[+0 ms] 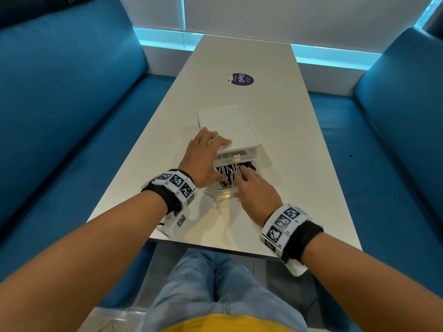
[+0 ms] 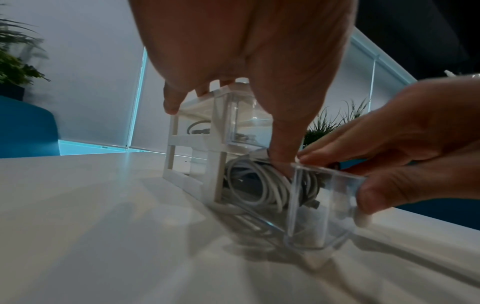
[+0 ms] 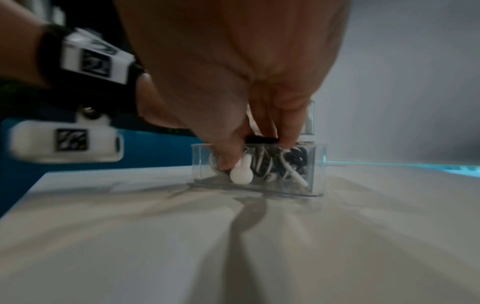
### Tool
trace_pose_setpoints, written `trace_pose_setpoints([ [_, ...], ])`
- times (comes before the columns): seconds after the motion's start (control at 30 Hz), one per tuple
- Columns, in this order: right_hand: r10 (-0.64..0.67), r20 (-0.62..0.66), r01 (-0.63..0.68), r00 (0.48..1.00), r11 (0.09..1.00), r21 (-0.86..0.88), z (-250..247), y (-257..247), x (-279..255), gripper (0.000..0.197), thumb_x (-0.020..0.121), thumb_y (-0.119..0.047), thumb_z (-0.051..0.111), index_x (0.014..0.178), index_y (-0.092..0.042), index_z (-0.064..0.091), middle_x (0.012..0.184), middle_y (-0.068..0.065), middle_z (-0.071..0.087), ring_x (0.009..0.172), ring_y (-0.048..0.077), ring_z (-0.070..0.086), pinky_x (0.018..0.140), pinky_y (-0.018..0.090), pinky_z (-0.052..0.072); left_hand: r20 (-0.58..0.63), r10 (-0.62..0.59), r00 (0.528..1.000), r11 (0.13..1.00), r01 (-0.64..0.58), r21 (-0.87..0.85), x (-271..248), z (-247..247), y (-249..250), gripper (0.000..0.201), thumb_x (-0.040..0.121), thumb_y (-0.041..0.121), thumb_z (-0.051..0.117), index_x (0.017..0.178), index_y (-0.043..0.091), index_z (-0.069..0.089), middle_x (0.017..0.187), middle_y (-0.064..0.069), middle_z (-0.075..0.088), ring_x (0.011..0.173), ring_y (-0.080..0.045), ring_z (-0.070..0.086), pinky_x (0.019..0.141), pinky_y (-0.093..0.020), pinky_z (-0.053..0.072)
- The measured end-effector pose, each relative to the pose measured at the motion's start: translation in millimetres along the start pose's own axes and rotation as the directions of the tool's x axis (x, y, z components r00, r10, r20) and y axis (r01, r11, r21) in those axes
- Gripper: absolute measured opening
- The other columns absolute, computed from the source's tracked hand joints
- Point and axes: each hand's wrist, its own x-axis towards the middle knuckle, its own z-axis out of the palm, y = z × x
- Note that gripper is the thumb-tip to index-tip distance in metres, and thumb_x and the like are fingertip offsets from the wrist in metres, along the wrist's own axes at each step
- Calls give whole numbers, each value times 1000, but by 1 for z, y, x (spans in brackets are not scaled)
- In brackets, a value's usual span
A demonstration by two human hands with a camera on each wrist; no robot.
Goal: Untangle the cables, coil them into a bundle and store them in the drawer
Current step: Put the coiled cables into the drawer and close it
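Note:
A white two-drawer unit stands on the table. Its clear lower drawer is pulled out toward me and holds a bundle of white and black coiled cables. My left hand rests flat on the unit's top, and in the left wrist view its thumb reaches down onto the cables. My right hand pinches the drawer's front wall: its fingers hook over the rim onto the cables, and its thumb lies outside beside the white knob.
The long white table carries a purple round sticker beyond the unit. Blue benches run along both sides. The upper drawer is closed and holds other cables. Potted plants stand in the background.

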Motion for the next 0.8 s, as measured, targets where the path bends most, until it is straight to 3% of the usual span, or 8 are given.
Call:
trace_pose_setpoints([
  [0.07, -17, -37, 16, 999, 1000, -7, 1, -2, -6, 19, 94, -13, 56, 113, -9, 58, 116, 6, 53, 111, 24, 50, 76, 30, 47, 20, 25, 999, 998, -24, -62, -1, -2, -3, 90, 68, 32, 85, 143, 29, 35, 155, -8, 22, 148, -25, -1, 120, -44, 12],
  [0.13, -14, -20, 14, 1000, 1000, -5, 2, -5, -8, 18, 96, -8, 50, 112, -6, 58, 114, 9, 54, 109, 25, 51, 73, 30, 43, 29, 45, 999, 989, -40, -145, -4, -4, -7, 82, 74, 33, 81, 142, 30, 36, 155, -7, 21, 149, -23, -4, 118, -40, 10],
  [0.23, -20, 11, 20, 1000, 999, -39, 0, -5, -2, 24, 93, 1, 46, 114, -3, 57, 115, 11, 52, 108, 27, 51, 73, 30, 42, 21, 71, 997, 982, -66, -178, -3, -7, -9, 68, 84, 21, 71, 142, 28, 38, 154, -8, 22, 149, -24, -3, 117, -38, 9],
  [0.37, 2, 30, -2, 1000, 1000, -4, -4, 2, 14, 22, 90, 3, 48, 108, -3, 61, 114, 12, 56, 106, 28, 54, 78, 34, 46, 3, 70, 998, 988, -68, -140, 0, -3, -9, 71, 80, 4, 70, 141, 25, 40, 151, -10, 27, 148, -25, 2, 117, -34, 11],
  [0.5, 42, -1, -42, 999, 995, 89, -4, 5, 19, 18, 90, -4, 51, 103, -8, 63, 108, 8, 61, 95, 28, 61, 68, 35, 47, -41, 78, 996, 991, -82, -103, 2, 0, -8, 72, 75, 6, 75, 137, 25, 44, 143, -9, 34, 146, -28, 12, 118, -44, 19],
  [0.6, 11, -58, -8, 998, 998, 56, 2, 9, 10, 20, 92, -9, 51, 109, -12, 61, 107, 3, 62, 101, 25, 57, 66, 33, 43, -70, 100, 992, 991, -106, -82, 3, 2, -11, 72, 71, 7, 77, 134, 24, 46, 137, -8, 38, 143, -30, 19, 116, -48, 24],
  [0.73, 27, -38, -28, 999, 999, -30, 1, 6, 10, 27, 92, -5, 48, 115, -14, 59, 113, 1, 62, 106, 23, 57, 65, 31, 40, -112, 108, 988, 987, -120, -110, 3, 3, -9, 68, 71, 6, 78, 130, 21, 50, 132, -8, 40, 140, -27, 22, 114, -34, 22],
  [0.8, 34, -24, -36, 999, 994, -108, -3, 2, 17, 29, 92, -3, 47, 117, -13, 58, 116, 3, 62, 109, 23, 56, 65, 31, 37, -113, 117, 987, 986, -129, -104, 4, 3, -8, 67, 71, 10, 80, 130, 20, 50, 130, -8, 41, 137, -28, 25, 114, -34, 24],
])
